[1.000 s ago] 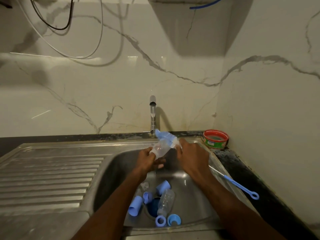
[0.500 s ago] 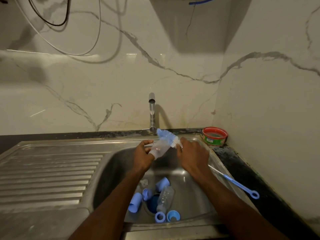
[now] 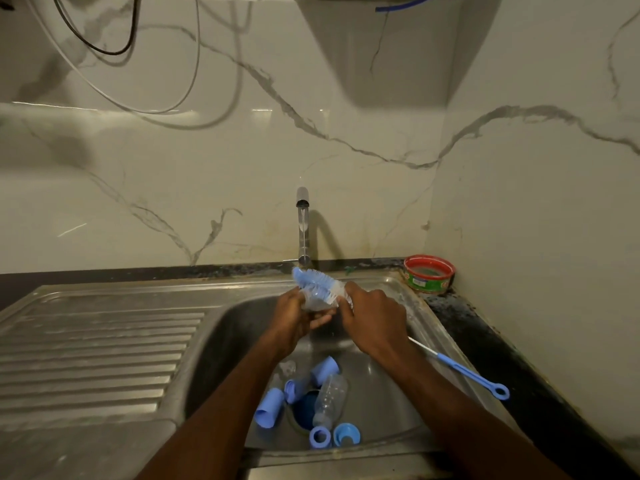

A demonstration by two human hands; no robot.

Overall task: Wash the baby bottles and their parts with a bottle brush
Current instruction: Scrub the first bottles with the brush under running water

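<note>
Left hand (image 3: 294, 320) fingers gripping one clear bottle (image 3: 317, 301), right hand (image 3: 375, 320) fingers gripping bottle brush (image 3: 317, 282), second bottle (image 3: 330, 398) in sink (image 3: 408, 407)

We count 2 clear bottles: 1 held, upper ctr (image 3: 317, 301), 1 lying in the basin, lower ctr (image 3: 330, 398). Blue caps: 3 (image 3: 266, 408). Blue rings: 2 (image 3: 320, 437). Brushes: 2 (image 3: 317, 282). Red-rimmed tub, right: 1 (image 3: 429, 273).

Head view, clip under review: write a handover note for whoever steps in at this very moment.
Left hand grips a small clear plastic bottle part over the steel sink.
Right hand grips the blue-and-white bristled bottle brush, bristles against that part.
Lying in the basin: a clear baby bottle, blue caps and blue rings.
A thin blue-handled brush lies on the sink's right rim.
Done: cannot tell.
Left: at least the held part's scrub.
</note>
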